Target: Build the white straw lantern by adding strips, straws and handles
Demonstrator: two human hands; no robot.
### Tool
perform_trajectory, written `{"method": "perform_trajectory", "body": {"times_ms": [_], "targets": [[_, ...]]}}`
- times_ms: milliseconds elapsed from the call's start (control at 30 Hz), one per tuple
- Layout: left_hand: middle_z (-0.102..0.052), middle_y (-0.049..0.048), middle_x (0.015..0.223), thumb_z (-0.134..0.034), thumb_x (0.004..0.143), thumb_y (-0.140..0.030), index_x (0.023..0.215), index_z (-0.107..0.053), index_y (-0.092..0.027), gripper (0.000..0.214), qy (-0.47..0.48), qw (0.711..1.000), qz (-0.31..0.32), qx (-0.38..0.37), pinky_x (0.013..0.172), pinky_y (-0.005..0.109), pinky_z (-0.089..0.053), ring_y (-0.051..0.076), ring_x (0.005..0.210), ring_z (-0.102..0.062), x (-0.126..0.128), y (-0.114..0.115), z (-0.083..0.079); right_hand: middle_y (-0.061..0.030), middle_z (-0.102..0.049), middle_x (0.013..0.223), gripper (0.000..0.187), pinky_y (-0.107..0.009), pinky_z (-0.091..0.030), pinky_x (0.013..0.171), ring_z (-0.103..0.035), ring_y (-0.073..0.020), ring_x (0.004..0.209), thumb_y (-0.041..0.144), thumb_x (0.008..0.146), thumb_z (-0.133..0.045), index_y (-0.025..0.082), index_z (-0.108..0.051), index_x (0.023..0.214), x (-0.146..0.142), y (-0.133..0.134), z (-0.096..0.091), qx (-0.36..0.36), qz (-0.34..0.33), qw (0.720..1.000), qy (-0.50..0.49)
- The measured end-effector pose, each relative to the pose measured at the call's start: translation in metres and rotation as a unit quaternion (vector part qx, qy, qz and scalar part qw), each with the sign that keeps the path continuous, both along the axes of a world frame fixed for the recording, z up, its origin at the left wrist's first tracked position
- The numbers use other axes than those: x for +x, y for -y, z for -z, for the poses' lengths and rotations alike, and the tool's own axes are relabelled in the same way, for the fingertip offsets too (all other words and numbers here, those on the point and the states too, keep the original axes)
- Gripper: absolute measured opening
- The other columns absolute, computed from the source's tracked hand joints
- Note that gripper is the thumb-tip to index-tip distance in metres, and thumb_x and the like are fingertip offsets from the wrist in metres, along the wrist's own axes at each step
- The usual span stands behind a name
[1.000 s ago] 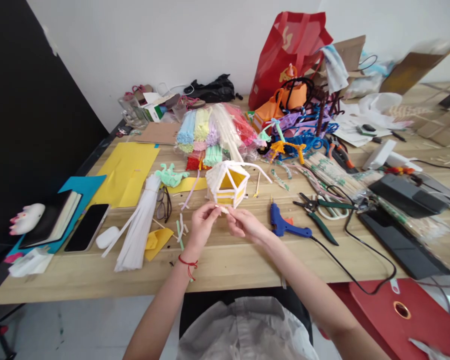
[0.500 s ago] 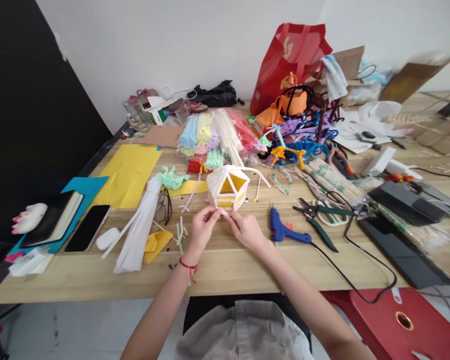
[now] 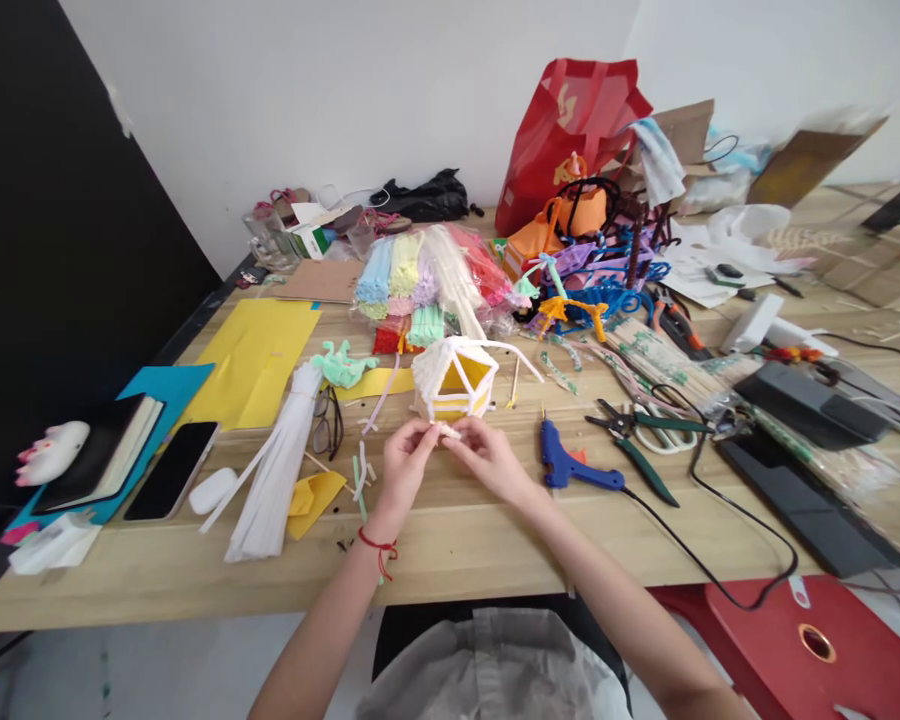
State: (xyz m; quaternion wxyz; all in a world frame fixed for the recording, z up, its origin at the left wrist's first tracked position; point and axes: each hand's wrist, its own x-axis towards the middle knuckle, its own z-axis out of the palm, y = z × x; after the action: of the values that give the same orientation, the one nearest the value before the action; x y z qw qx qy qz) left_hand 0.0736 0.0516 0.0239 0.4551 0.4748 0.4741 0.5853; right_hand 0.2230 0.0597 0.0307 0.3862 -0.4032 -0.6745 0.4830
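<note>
Between my fingertips is a small white pipe cleaner piece (image 3: pixel 448 433), bent or folded, its exact shape partly covered. My left hand (image 3: pixel 405 465) pinches it from one side and my right hand (image 3: pixel 491 462) from the other. Just beyond them stands a little lantern-like house (image 3: pixel 429 376) of white pipe cleaners with yellow panels. A long pale pipe cleaner (image 3: pixel 521 357) sticks out from its top to the right. I cannot tell whether the small piece touches the house. Right of my hands lies a blue hot glue gun (image 3: pixel 568 465), its cord running toward the table edge.
To the left lie a bundle of white pipe cleaners (image 3: pixel 270 480), eyeglasses (image 3: pixel 328 422) and a phone (image 3: pixel 174 470). Green-handled pliers (image 3: pixel 637 455) rest on the right. Bagged coloured pipe cleaners (image 3: pixel 424 270) and a red bag (image 3: pixel 570 130) stand behind.
The small white piece shows more between my fingertips now, and my right fingers have shifted slightly. The whole view has tilted a little; the house stands in the same place.
</note>
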Motion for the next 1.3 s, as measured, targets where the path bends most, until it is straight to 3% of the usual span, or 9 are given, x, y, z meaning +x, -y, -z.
{"method": "perform_trajectory", "body": {"times_ms": [167, 367, 467, 567, 667, 833, 1000, 1167, 1300], "targets": [[-0.061, 0.0008, 0.07, -0.07, 0.077, -0.04, 0.07, -0.066, -0.015, 0.026, -0.03, 0.999, -0.001, 0.019, 0.064, 0.022, -0.045, 0.012, 0.067, -0.055, -0.0008, -0.0006, -0.001, -0.0034, -0.059, 0.072, 0.023, -0.026, -0.036, 0.065, -0.053, -0.0155, 0.064, 0.035, 0.095, -0.045, 0.019, -0.059, 0.085, 0.0039, 0.0028, -0.0006, 0.092, 0.037, 0.992, 0.084], [-0.064, 0.0023, 0.071, -0.067, 0.08, -0.039, 0.069, -0.068, -0.016, 0.026, -0.059, 0.997, 0.04, 0.022, 0.062, 0.022, -0.046, 0.012, 0.066, -0.057, -0.006, -0.0002, -0.0023, 0.0001, -0.058, 0.063, 0.032, -0.021, -0.038, 0.06, -0.053, -0.0128, 0.058, 0.034, 0.099, -0.037, 0.019, -0.056, 0.078, 0.0072, 0.0021, -0.0033, 0.137, -0.007, 0.981, 0.139], [-0.066, 0.0025, 0.068, -0.068, 0.079, -0.039, 0.068, -0.069, -0.016, 0.026, -0.072, 0.996, 0.05, 0.018, 0.056, 0.022, -0.045, 0.012, 0.06, -0.056, -0.0075, -0.0011, -0.0012, -0.0032, -0.064, 0.072, 0.029, -0.022, -0.039, 0.062, -0.058, -0.0142, 0.063, 0.032, 0.1, -0.036, 0.018, -0.058, 0.085, 0.0084, 0.0018, -0.0034, 0.167, -0.002, 0.969, 0.18], [-0.066, 0.0023, 0.065, -0.069, 0.079, -0.04, 0.07, -0.07, -0.015, 0.026, -0.082, 0.996, 0.041, 0.014, 0.05, 0.022, -0.043, 0.011, 0.053, -0.053, -0.0068, -0.0026, 0.0017, -0.0083, -0.067, 0.082, 0.027, -0.025, -0.037, 0.065, -0.06, -0.0173, 0.071, 0.028, 0.099, -0.037, 0.017, -0.059, 0.088, 0.0089, 0.0009, -0.0037, 0.195, 0.014, 0.954, 0.228], [-0.068, 0.003, 0.07, -0.068, 0.079, -0.039, 0.08, -0.07, -0.016, 0.024, -0.084, 0.996, 0.001, 0.022, 0.055, 0.023, -0.047, 0.012, 0.059, -0.059, -0.0049, -0.0034, 0.0051, -0.0106, -0.066, 0.081, 0.029, -0.026, -0.035, 0.065, -0.061, -0.0197, 0.074, 0.027, 0.099, -0.036, 0.016, -0.06, 0.086, 0.0087, -0.0007, -0.0039, 0.208, 0.028, 0.939, 0.271], [-0.07, 0.0058, 0.084, -0.07, 0.079, -0.033, 0.084, -0.071, -0.017, 0.016, -0.13, 0.988, -0.055, 0.069, 0.069, 0.025, -0.051, 0.014, 0.073, -0.063, -0.0037, 0.0001, 0.0064, -0.0119, -0.067, 0.082, 0.03, -0.026, -0.032, 0.061, -0.061, -0.0198, 0.07, 0.027, 0.099, -0.036, 0.016, -0.059, 0.084, 0.0079, -0.0015, -0.0017, 0.197, 0.054, 0.928, 0.31], [-0.07, 0.0061, 0.087, -0.065, 0.084, -0.028, 0.086, -0.072, -0.018, 0.013, -0.214, 0.968, -0.054, 0.123, 0.062, 0.023, -0.046, 0.012, 0.067, -0.058, -0.0053, 0.0024, 0.0062, -0.0123, -0.066, 0.081, 0.026, -0.027, -0.031, 0.061, -0.06, -0.0206, 0.071, 0.028, 0.097, -0.04, 0.017, -0.058, 0.081, 0.007, -0.0018, 0.0005, 0.168, 0.047, 0.939, 0.295], [-0.069, 0.0049, 0.084, -0.065, 0.084, -0.029, 0.083, -0.071, -0.018, 0.013, -0.202, 0.972, -0.03, 0.113, 0.059, 0.023, -0.044, 0.011, 0.063, -0.056, -0.0073, 0.0005, 0.0055, -0.0098, -0.064, 0.078, 0.023, -0.028, -0.032, 0.063, -0.057, -0.0197, 0.069, 0.029, 0.094, -0.045, 0.019, -0.055, 0.077, 0.008, -0.0026, 0.0014, 0.112, 0.048, 0.968, 0.221], [-0.069, 0.005, 0.085, -0.064, 0.084, -0.029, 0.082, -0.069, -0.017, 0.013, -0.178, 0.978, -0.01, 0.106, 0.065, 0.023, -0.047, 0.013, 0.072, -0.061, -0.0092, -0.0005, 0.0006, -0.0034, -0.055, 0.065, 0.031, -0.027, -0.035, 0.06, -0.051, -0.016, 0.06, 0.041, 0.095, -0.04, 0.02, -0.052, 0.076, 0.0057, -0.0021, -0.0001, 0.034, 0.035, 0.992, 0.119]]}}
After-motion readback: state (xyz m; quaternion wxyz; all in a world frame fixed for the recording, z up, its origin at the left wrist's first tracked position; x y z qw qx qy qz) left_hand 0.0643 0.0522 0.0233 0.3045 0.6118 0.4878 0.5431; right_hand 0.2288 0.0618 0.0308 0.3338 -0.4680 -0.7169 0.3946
